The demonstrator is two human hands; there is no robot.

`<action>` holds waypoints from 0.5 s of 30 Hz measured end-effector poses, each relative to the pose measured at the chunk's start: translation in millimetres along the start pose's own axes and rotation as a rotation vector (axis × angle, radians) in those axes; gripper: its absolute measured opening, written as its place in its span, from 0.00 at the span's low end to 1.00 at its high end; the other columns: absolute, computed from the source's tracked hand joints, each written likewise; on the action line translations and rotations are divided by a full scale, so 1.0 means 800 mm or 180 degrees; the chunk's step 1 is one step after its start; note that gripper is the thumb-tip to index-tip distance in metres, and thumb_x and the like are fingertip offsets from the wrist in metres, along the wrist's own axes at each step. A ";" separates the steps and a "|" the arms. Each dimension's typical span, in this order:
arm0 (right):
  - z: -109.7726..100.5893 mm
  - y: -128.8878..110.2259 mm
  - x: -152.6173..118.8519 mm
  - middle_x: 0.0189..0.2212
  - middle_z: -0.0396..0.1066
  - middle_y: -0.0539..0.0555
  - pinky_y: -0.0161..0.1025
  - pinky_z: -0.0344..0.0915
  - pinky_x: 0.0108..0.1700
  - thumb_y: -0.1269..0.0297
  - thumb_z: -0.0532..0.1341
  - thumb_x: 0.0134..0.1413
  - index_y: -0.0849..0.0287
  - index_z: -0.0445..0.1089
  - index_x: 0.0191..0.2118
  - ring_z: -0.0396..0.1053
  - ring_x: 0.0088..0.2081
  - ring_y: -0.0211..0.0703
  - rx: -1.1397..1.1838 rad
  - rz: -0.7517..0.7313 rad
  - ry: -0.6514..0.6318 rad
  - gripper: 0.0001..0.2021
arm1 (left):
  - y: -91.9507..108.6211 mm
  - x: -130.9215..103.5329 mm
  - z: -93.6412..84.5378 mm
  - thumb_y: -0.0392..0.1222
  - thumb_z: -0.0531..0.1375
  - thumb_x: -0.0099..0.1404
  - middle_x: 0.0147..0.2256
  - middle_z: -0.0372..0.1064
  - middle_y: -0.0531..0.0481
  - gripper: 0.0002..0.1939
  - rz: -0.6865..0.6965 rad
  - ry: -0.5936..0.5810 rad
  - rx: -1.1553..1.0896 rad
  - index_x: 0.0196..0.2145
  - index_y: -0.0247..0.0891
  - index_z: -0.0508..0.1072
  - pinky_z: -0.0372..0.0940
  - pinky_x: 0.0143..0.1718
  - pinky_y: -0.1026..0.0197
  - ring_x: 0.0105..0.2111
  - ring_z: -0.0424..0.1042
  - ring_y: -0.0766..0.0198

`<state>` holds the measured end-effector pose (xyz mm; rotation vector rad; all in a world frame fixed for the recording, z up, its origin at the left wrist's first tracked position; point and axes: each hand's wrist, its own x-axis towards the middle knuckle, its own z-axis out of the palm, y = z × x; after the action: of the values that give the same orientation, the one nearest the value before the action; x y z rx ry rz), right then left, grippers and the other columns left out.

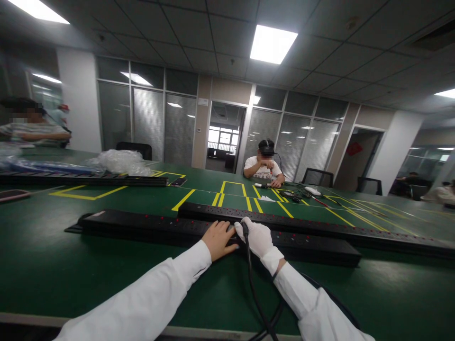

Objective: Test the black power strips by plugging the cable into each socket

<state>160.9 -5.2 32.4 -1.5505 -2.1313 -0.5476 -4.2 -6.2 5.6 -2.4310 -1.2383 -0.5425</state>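
Note:
A long black power strip (131, 225) with red lights or switches along its top lies across the green table in front of me. My bare left hand (218, 238) rests on the middle of this strip, fingers stretched out. Just to its right, my white-gloved right hand (256, 237) is closed round the plug end of a black power cord (250, 277) at the strip's top. The plug itself is mostly hidden by the glove. From there the cord hangs toward the table's near edge and loops under my right forearm.
Behind lies a second long black strip (330, 227), reaching right. Yellow tape (183, 200) marks the green table (142, 279). Clear plastic wrap (122, 162), dark rails (142, 181) and phones lie at left. Across the table sits a person (265, 166) near cables and small devices.

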 end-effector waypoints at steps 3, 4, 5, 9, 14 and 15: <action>-0.001 0.000 0.000 0.23 0.71 0.50 0.32 0.50 0.27 0.44 0.43 0.55 0.54 0.65 0.37 0.68 0.27 0.37 0.0007 -0.0030 -0.0032 0.22 | -0.001 0.000 0.001 0.57 0.51 0.58 0.45 0.62 0.42 0.25 0.0001 -0.0005 -0.0008 0.49 0.40 0.60 0.54 0.47 0.50 0.46 0.60 0.53; -0.002 0.000 0.000 0.24 0.71 0.51 0.32 0.50 0.27 0.44 0.43 0.55 0.54 0.65 0.37 0.68 0.27 0.37 0.0014 -0.0056 -0.0041 0.22 | -0.001 0.000 0.001 0.57 0.51 0.58 0.45 0.62 0.42 0.25 0.0000 -0.0003 -0.0015 0.49 0.39 0.60 0.54 0.47 0.50 0.46 0.60 0.53; -0.002 0.001 0.000 0.24 0.71 0.51 0.32 0.50 0.27 0.44 0.43 0.55 0.54 0.65 0.37 0.68 0.28 0.37 0.0023 -0.0077 -0.0044 0.22 | -0.001 0.000 0.002 0.57 0.51 0.58 0.45 0.62 0.42 0.25 -0.0002 0.0000 -0.0021 0.49 0.39 0.60 0.54 0.47 0.50 0.47 0.60 0.53; -0.001 0.005 0.006 0.24 0.71 0.50 0.31 0.50 0.28 0.45 0.43 0.56 0.53 0.66 0.37 0.68 0.28 0.37 0.0156 -0.0034 -0.0111 0.21 | -0.001 0.000 0.001 0.57 0.50 0.59 0.45 0.62 0.42 0.25 0.0004 0.0005 -0.0028 0.49 0.40 0.60 0.54 0.47 0.50 0.47 0.60 0.52; 0.003 0.008 0.013 0.25 0.71 0.48 0.30 0.50 0.27 0.46 0.42 0.57 0.52 0.66 0.35 0.68 0.29 0.37 0.0326 0.0016 -0.0169 0.21 | -0.001 0.000 -0.001 0.58 0.49 0.59 0.46 0.61 0.42 0.27 0.0010 -0.0005 -0.0024 0.51 0.41 0.59 0.54 0.47 0.50 0.47 0.59 0.52; 0.003 0.008 0.013 0.25 0.71 0.48 0.30 0.50 0.27 0.46 0.43 0.57 0.52 0.66 0.35 0.68 0.29 0.37 0.0315 0.0033 -0.0155 0.21 | -0.001 0.000 -0.001 0.58 0.49 0.59 0.46 0.61 0.42 0.27 0.0015 -0.0009 -0.0024 0.51 0.41 0.58 0.54 0.47 0.50 0.47 0.60 0.52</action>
<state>164.1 6.1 36.2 -1.5341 -2.1513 -0.3984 -5.1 -6.2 6.4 -2.4412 -1.2336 -0.5434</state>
